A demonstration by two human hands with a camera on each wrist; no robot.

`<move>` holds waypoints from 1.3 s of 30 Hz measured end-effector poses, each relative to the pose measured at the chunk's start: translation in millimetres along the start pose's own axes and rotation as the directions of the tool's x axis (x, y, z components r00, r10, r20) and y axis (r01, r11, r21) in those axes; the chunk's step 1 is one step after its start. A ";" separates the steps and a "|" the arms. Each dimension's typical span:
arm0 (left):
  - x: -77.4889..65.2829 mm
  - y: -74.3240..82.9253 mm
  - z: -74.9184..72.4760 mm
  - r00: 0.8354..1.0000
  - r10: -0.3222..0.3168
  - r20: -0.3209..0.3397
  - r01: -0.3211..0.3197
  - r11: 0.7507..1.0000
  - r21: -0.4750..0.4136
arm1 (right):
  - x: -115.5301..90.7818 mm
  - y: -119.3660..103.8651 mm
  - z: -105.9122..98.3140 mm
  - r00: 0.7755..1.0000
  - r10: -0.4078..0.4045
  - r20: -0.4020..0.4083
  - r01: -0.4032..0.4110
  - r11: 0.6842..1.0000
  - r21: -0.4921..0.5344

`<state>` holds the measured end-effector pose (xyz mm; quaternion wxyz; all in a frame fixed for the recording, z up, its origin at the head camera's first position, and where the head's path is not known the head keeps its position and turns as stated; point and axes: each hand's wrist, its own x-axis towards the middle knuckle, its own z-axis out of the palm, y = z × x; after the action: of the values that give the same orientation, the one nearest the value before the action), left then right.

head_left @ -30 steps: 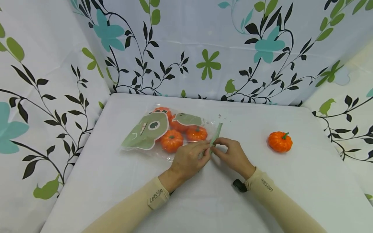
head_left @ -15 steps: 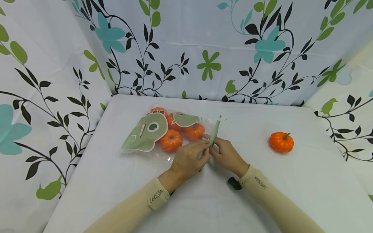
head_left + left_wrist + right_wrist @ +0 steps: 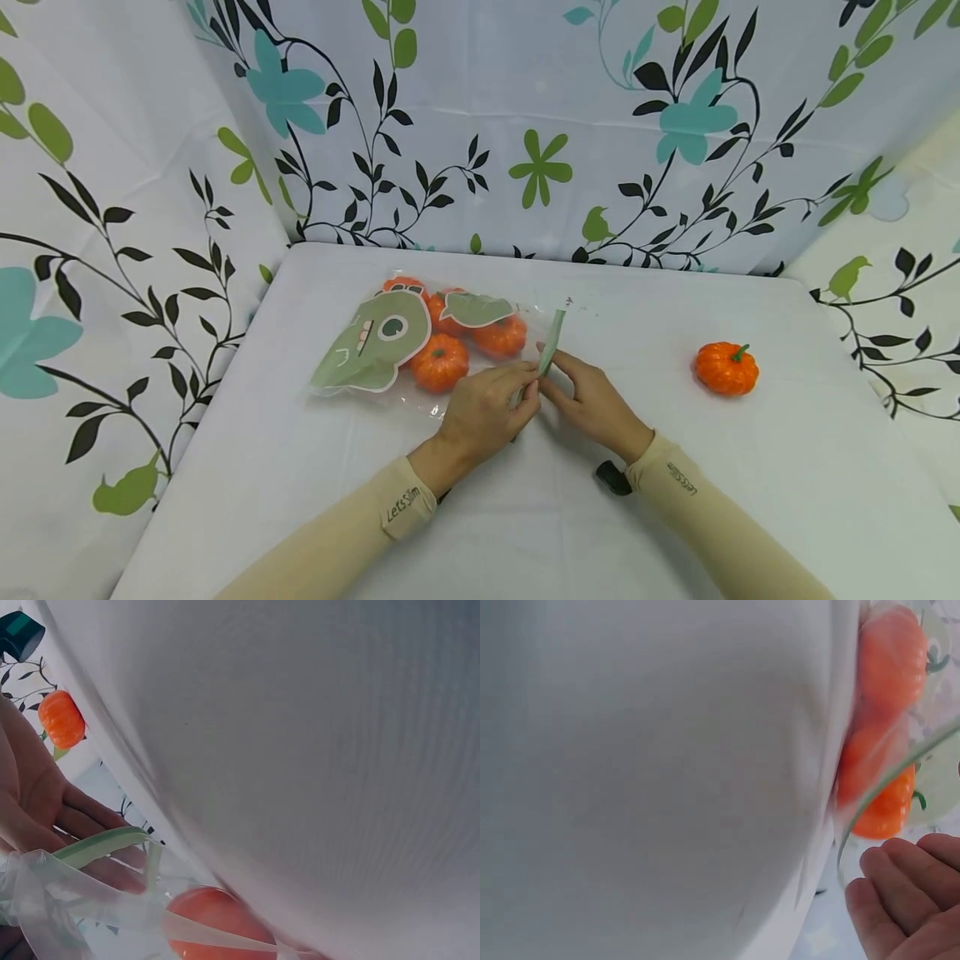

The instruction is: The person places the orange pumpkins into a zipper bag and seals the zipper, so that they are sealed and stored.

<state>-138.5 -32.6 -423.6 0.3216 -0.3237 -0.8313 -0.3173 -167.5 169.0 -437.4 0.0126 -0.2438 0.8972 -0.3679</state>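
Note:
A clear zip bag (image 3: 375, 342) with a green cartoon print lies on the table, holding several small orange toy pumpkins (image 3: 438, 363). Its green top strip (image 3: 552, 340) stands up at the right end. My left hand (image 3: 483, 408) pinches that end near the strip's lower part. My right hand (image 3: 592, 408) is at the strip's other side. Its fingers (image 3: 90, 821) extend behind the strip in the left wrist view, and they look straight, held apart from the pumpkins, in the right wrist view (image 3: 911, 889). The bag's mouth gapes in the left wrist view.
One loose orange pumpkin (image 3: 727, 368) with a green stem sits on the white-covered table (image 3: 675, 308) to the right. A leaf-patterned curtain (image 3: 465, 100) hangs behind and at both sides. A dark wrist device (image 3: 613, 478) shows under the right wrist.
My right hand has slid left along the strip, then slightly back right, and its fingers have opened from the strip. The strip's top has leaned a little left. My left hand keeps its place.

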 end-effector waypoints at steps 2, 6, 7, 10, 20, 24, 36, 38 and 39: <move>-0.7 -0.1 0.4 1.000 0.003 -0.001 -0.003 1.000 0.009 | -7.7 2.3 -4.5 0.999 -0.017 -0.027 0.015 0.998 -0.062; -1.9 -0.6 0.7 1.000 0.001 -0.005 -0.001 1.000 0.021 | -23.8 9.8 -17.7 0.995 -0.045 -0.095 0.024 0.978 -0.206; -2.1 -0.7 0.7 1.000 -0.002 -0.005 0.002 1.000 0.021 | -27.5 12.2 -22.0 0.992 -0.051 -0.114 0.023 0.970 -0.241; -2.8 -1.0 0.6 1.000 -0.015 -0.003 0.016 1.000 0.015 | -37.5 19.6 -36.8 0.982 -0.066 -0.180 0.004 0.946 -0.323; -4.4 -2.0 1.3 1.000 -0.030 -0.002 0.030 0.999 0.011 | -57.1 46.6 -100.4 0.938 -0.013 -0.346 -0.138 0.903 -0.408; -4.1 -1.9 0.8 1.000 -0.029 -0.001 0.029 0.999 0.013 | -62.7 53.1 -122.2 0.925 0.069 -0.373 -0.215 0.904 -0.368; -2.8 1.2 1.0 1.000 -0.023 0.010 0.023 0.999 0.026 | -73.1 86.6 -148.4 0.826 0.440 -0.353 -0.523 0.832 -0.187; -2.8 1.9 1.1 1.000 -0.024 0.015 0.023 0.999 0.026 | -75.3 91.4 -149.7 0.808 0.486 -0.334 -0.559 0.812 -0.170; -2.7 2.3 1.0 1.000 -0.024 0.018 0.023 0.999 0.025 | -76.5 93.3 -150.2 0.799 0.507 -0.324 -0.575 0.802 -0.163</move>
<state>-135.5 -31.4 -425.4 0.3143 -0.3129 -0.8418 -0.3078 -170.4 358.4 -402.1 -0.0329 0.0765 0.9619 -0.2604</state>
